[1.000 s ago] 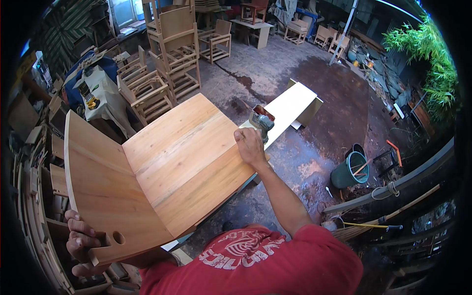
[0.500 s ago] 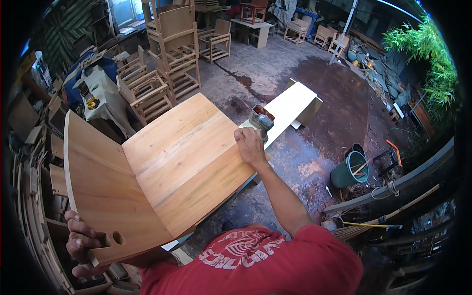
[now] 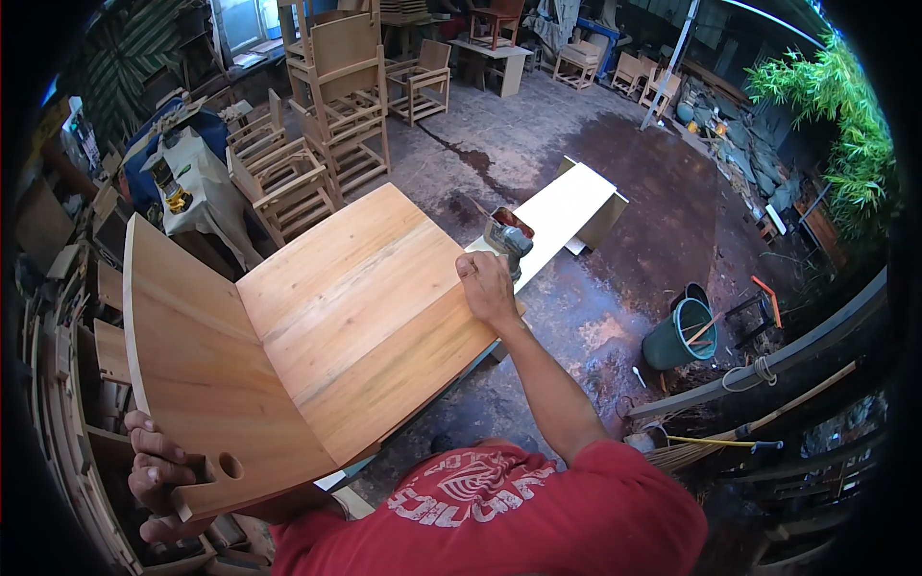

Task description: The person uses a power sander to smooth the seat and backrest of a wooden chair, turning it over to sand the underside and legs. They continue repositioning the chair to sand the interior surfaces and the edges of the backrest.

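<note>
Two wooden panels meet at an angle in front of me: a wide flat panel (image 3: 355, 317) of joined boards and a tilted side panel (image 3: 202, 355) with a round hole near its lower corner. My left hand (image 3: 161, 475) grips the side panel's lower left edge, its fingers wrapped round by the hole. At the flat panel's right corner, my right hand (image 3: 488, 286) is closed on the edge. Just beyond that hand a metal power tool (image 3: 509, 235) rests on a long white board (image 3: 569, 206).
Wooden chair frames (image 3: 336, 115) are stacked behind the panels. A cloth-covered table (image 3: 197, 182) stands at the left. To the right are a green bucket (image 3: 672, 338), a grey rail (image 3: 797, 336) and a broom (image 3: 696, 446). Stacked boards line the left side.
</note>
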A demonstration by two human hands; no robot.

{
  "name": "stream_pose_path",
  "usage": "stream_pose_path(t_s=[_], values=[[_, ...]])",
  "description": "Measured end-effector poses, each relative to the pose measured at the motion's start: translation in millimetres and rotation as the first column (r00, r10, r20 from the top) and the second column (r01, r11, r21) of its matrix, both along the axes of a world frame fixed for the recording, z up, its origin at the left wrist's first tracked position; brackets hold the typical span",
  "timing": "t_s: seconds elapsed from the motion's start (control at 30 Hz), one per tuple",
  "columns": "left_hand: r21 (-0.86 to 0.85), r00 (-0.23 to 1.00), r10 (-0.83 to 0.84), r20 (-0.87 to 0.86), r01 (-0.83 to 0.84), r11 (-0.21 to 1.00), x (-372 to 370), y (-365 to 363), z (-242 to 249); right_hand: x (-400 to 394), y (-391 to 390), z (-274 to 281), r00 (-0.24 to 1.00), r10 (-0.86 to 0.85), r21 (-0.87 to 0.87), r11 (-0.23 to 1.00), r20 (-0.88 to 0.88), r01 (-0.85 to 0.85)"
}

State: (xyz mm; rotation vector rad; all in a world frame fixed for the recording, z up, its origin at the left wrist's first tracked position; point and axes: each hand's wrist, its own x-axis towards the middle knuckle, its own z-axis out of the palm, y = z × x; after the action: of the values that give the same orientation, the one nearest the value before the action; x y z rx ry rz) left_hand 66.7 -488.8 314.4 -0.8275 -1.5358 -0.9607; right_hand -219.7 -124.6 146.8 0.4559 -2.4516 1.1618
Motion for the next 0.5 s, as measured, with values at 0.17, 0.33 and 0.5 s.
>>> stream_pose_path(t_s=[0.17,0.33,0.5], values=[[0.009,1.000,-0.004,-0.009,0.004,1.000,-1.3,1.0,0.1,-1.0,-0.3,-1.0,1.000,-0.006,0.010,1.000,0.002,0.006],[-0.090,0.999,-0.031,0.040,0.035,0.995,3.7,-8.4,1.4,-0.6,0.2,-0.6,1.000,-0.001,0.010,1.000,0.000,0.001],[-0.091,0.999,-0.030,0.025,0.032,0.995,1.0,-5.9,2.4,-3.0,0.0,-4.4,1.000,-0.014,0.012,1.000,-0.002,0.014]])
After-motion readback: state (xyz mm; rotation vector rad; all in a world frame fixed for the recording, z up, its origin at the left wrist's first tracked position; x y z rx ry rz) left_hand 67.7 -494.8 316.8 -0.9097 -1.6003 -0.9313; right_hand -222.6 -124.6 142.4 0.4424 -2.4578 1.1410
